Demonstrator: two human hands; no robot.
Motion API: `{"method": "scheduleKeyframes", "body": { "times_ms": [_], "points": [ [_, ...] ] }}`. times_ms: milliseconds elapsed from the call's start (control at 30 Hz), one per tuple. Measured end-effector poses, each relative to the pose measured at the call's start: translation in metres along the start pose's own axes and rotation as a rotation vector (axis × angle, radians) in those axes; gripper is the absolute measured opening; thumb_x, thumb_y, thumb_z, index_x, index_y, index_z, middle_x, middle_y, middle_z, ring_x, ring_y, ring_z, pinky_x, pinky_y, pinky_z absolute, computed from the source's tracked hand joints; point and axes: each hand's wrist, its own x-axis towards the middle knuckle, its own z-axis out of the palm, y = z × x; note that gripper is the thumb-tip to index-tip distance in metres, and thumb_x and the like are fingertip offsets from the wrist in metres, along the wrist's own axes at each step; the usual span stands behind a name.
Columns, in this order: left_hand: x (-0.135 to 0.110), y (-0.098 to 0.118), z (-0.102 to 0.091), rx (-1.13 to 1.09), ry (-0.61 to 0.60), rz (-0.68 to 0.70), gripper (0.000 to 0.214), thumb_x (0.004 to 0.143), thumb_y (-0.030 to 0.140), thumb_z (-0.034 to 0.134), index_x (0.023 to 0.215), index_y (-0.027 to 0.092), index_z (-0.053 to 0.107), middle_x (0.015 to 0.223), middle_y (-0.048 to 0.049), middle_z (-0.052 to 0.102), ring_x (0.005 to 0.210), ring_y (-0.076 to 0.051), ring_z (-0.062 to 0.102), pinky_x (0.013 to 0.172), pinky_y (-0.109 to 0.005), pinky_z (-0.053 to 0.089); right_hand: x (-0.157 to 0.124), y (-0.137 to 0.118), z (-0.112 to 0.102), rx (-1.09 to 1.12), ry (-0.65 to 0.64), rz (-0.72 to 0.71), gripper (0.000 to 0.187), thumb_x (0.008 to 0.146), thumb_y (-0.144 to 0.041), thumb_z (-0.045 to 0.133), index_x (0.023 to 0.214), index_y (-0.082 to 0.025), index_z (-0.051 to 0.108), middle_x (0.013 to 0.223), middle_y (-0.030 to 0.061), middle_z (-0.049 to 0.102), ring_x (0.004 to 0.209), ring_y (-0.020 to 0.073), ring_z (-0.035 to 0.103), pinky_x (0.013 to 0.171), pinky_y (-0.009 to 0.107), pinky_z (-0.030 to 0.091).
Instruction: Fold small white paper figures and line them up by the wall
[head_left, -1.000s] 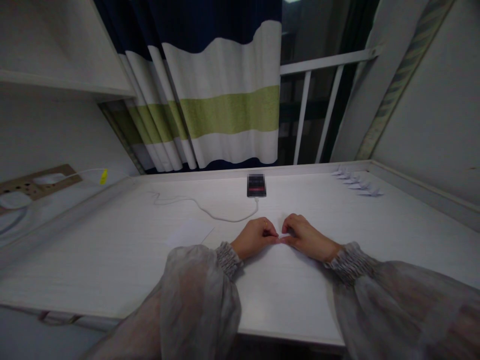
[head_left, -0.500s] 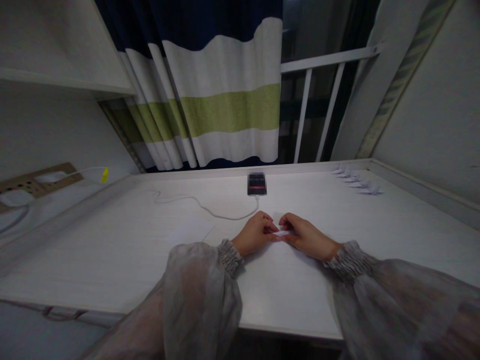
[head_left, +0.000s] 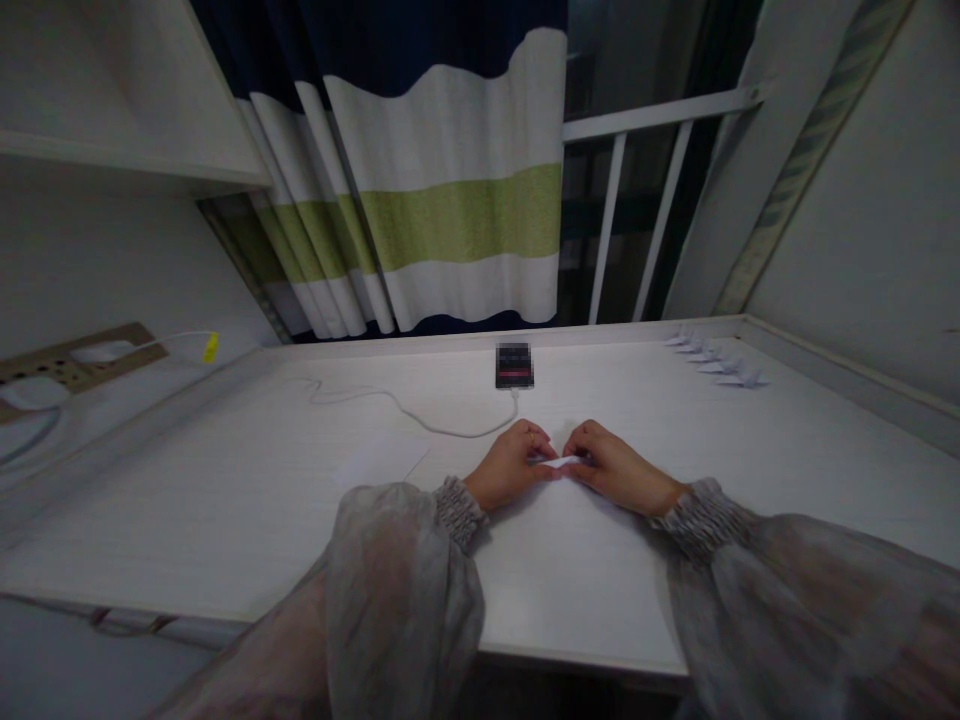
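Note:
My left hand (head_left: pixel 510 465) and my right hand (head_left: pixel 611 465) meet at the middle of the white desk (head_left: pixel 225 500). Both pinch a small folded piece of white paper (head_left: pixel 559 462) between their fingertips, just above the desk top. The fingers of both hands are curled closed on it. A ring shows on my left hand. Loose grey sleeves cover both forearms.
A dark phone (head_left: pixel 514 365) lies beyond my hands, with a white cable (head_left: pixel 405 412) running left. A sheet of white paper (head_left: pixel 379 462) lies left of my hands. Several small folded paper pieces (head_left: pixel 716 362) sit at the far right. A striped curtain (head_left: pixel 450 200) hangs behind.
The white paper piece now shows between my fingertips, where a second ago the hands only touched tip to tip. Both hands have shifted slightly away from me.

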Motion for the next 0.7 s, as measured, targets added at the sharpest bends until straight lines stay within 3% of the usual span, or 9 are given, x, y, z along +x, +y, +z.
{"method": "scheduleKeyframes", "body": {
  "times_ms": [233, 367, 500, 600, 700],
  "points": [
    [0.001, -0.009, 0.003, -0.240, 0.005, -0.080, 0.020, 0.060, 0.025, 0.065, 0.074, 0.013, 0.058, 0.072, -0.0018, 0.057, 0.064, -0.010, 0.051, 0.062, -0.023, 0.041, -0.001, -0.003, -0.002, 0.193, -0.008, 0.051, 0.010, 0.073, -0.026, 0.050, 0.071, -0.017, 0.053, 0.066, 0.0003, 0.055, 0.061, 0.0130, 0.049, 0.057, 0.025, 0.037],
    [0.003, -0.006, 0.003, -0.421, 0.013, -0.159, 0.022, 0.057, 0.024, 0.067, 0.070, 0.012, 0.054, 0.062, 0.0017, 0.054, 0.054, -0.007, 0.047, 0.054, -0.021, 0.036, 0.000, -0.002, -0.002, 0.379, 0.112, 0.052, 0.015, 0.070, -0.030, 0.055, 0.077, -0.017, 0.052, 0.074, 0.0007, 0.056, 0.064, 0.0122, 0.049, 0.060, 0.026, 0.039],
    [0.004, 0.003, 0.000, -0.674, 0.113, -0.212, 0.025, 0.053, 0.019, 0.070, 0.068, 0.011, 0.051, 0.060, 0.0031, 0.053, 0.052, -0.005, 0.047, 0.054, -0.020, 0.035, 0.002, -0.005, -0.001, 0.656, 0.215, 0.081, 0.024, 0.067, -0.036, 0.057, 0.082, -0.018, 0.050, 0.066, -0.0026, 0.050, 0.058, 0.0102, 0.045, 0.055, 0.025, 0.038],
    [0.004, 0.009, -0.004, -0.830, 0.215, -0.184, 0.032, 0.052, 0.015, 0.070, 0.080, 0.013, 0.055, 0.063, 0.0053, 0.053, 0.055, -0.004, 0.048, 0.057, -0.019, 0.036, 0.002, -0.008, 0.002, 0.741, 0.170, 0.062, 0.023, 0.065, -0.035, 0.060, 0.074, -0.017, 0.049, 0.064, -0.0035, 0.047, 0.059, 0.0097, 0.045, 0.057, 0.024, 0.037],
    [0.005, 0.012, -0.005, -0.935, 0.230, -0.175, 0.042, 0.052, 0.013, 0.070, 0.092, 0.016, 0.057, 0.064, 0.0062, 0.053, 0.058, -0.004, 0.049, 0.062, -0.019, 0.037, 0.002, -0.011, 0.007, 0.668, 0.131, 0.033, 0.020, 0.066, -0.033, 0.060, 0.068, -0.016, 0.049, 0.066, -0.0027, 0.048, 0.063, 0.0103, 0.045, 0.060, 0.025, 0.038]
  ]
}}
